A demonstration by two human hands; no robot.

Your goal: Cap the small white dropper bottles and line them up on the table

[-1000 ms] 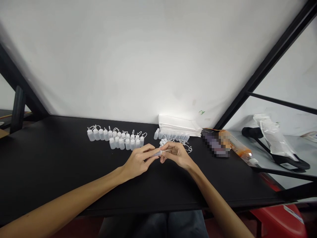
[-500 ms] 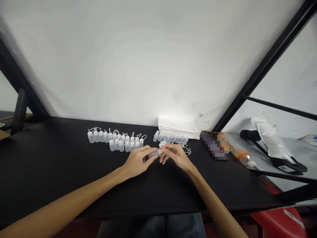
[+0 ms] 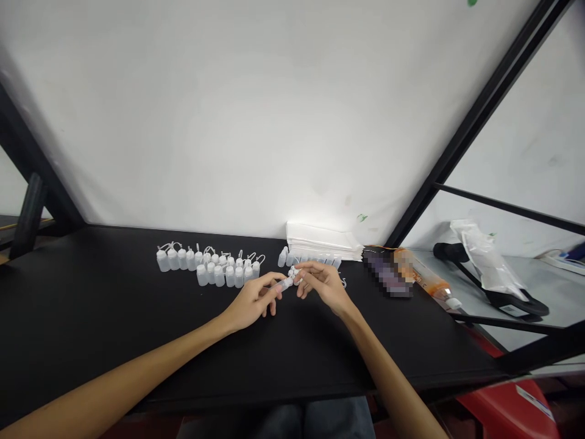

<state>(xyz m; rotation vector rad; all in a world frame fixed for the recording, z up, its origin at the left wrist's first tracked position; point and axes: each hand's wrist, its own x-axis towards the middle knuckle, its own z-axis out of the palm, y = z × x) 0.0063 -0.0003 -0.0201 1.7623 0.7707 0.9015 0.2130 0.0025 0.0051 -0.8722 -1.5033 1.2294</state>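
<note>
My left hand (image 3: 247, 306) is pinching the small bottle (image 3: 284, 285), right hand (image 3: 329, 289) by its top, can't tell if gripping; capped bottles (image 3: 202, 276) look done imo, bottles by the white stack (image 3: 320, 238) probably aren't

The black, flat, smooth surface (image 3: 91, 311) bears an upright cluster of small translucent plastic bottles with white caps and thin looped tubes (image 3: 219, 277) on the left. Right of centre, a row of small translucent plastic bottles (image 3: 283, 258) stands before a stack of flat white sheets (image 3: 324, 239); near the right end lies an orange-labelled clear plastic bottle (image 3: 427, 280).
</note>
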